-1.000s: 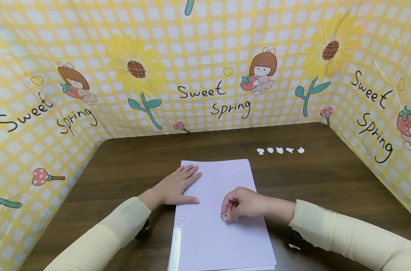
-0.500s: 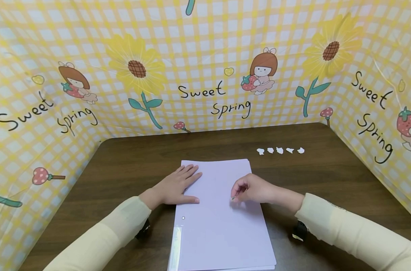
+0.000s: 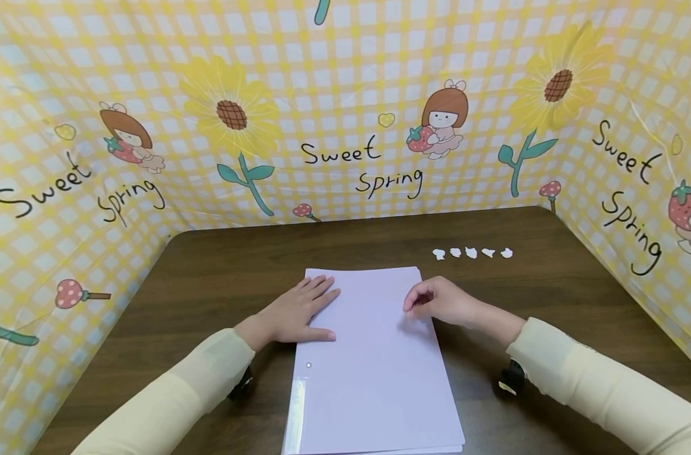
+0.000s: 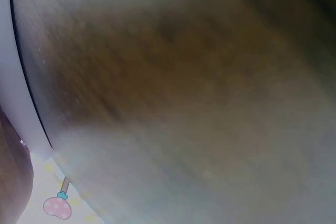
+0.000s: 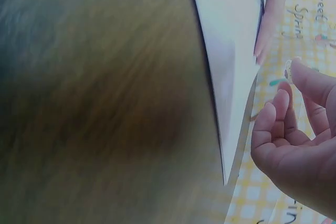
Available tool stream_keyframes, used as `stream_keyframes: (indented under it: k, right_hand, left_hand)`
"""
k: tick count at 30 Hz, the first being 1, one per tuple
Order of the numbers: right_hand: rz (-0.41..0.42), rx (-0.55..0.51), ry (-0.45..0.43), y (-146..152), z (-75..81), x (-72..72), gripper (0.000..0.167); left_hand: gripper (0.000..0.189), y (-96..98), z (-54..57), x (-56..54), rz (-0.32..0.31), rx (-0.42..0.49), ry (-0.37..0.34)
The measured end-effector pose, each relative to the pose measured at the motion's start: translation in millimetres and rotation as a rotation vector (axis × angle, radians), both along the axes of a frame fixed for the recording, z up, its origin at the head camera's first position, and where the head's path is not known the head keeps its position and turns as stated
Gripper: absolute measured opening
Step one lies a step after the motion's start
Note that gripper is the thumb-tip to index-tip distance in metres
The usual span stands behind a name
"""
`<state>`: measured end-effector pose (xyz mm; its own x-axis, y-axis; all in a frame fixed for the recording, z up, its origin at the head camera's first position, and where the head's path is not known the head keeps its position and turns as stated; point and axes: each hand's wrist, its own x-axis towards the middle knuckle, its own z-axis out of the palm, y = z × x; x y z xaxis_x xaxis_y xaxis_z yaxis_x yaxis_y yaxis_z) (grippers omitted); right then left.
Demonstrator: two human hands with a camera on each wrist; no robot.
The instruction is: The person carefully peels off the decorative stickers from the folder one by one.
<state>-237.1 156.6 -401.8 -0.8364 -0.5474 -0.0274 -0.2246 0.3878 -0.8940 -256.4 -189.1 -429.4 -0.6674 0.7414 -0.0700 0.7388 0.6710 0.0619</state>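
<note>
A white folder (image 3: 373,385) lies flat on the dark table, with a small hole and a clear label strip along its left side. My left hand (image 3: 291,313) rests on its upper left edge, fingers and thumb spread. Above the folder's right edge, my right hand (image 3: 442,302) is raised with its fingers curled. In the right wrist view, thumb and forefinger pinch a small printed sticker (image 5: 288,71), mostly hidden behind the thumb tip. In the left wrist view the table is blurred, and only part of a hand shows at the left edge.
Several small white irregular paper pieces (image 3: 471,253) lie in a row at the back right of the table (image 3: 226,259). Yellow checked cloth (image 3: 334,95) with printed flowers and girls hangs behind the table and on both sides.
My right hand has moved away from me and to the right, from the folder's middle to its right edge, still pinching the sticker. The left hand has stayed in place.
</note>
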Motion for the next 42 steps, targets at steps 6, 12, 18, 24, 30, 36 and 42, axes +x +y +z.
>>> stream_keyframes:
  k: [6, 12, 18, 24, 30, 36, 42]
  right_hand:
    - [-0.061, -0.022, -0.013, 12, -1.0, -6.3, 0.004]
    - [-0.125, -0.021, -0.006, 22, -0.6, -11.0, 0.007]
    - [-0.169, -0.010, -0.007, 31, -1.6, -15.9, 0.014]
    - [-0.221, 0.005, -0.002, 43, -2.7, -22.5, 0.018]
    - [-0.298, 0.052, 0.000, 58, -3.4, -30.9, 0.018]
    - [-0.350, 0.052, -0.016, 73, -2.5, -38.9, 0.026]
    - [-0.396, -0.012, -0.032, 88, -1.1, -43.8, 0.035]
  left_hand:
    - [0.098, 0.1, -1.5, -1.3, -0.002, -0.003, 0.002]
    - [0.098, 0.4, -1.7, -1.2, -0.004, -0.003, 0.003]
    - [0.099, 0.4, -2.3, -1.5, 0.002, -0.005, 0.004]
    - [0.098, 0.4, -1.5, 0.0, 0.001, -0.001, 0.002]
    - [0.097, 0.5, -0.2, 1.5, 0.003, 0.000, -0.002]
    - [0.098, 0.2, -1.5, 0.7, 0.011, -0.008, 0.000]
    - [0.098, 0.3, -2.9, -0.2, 0.009, -0.006, 0.000]
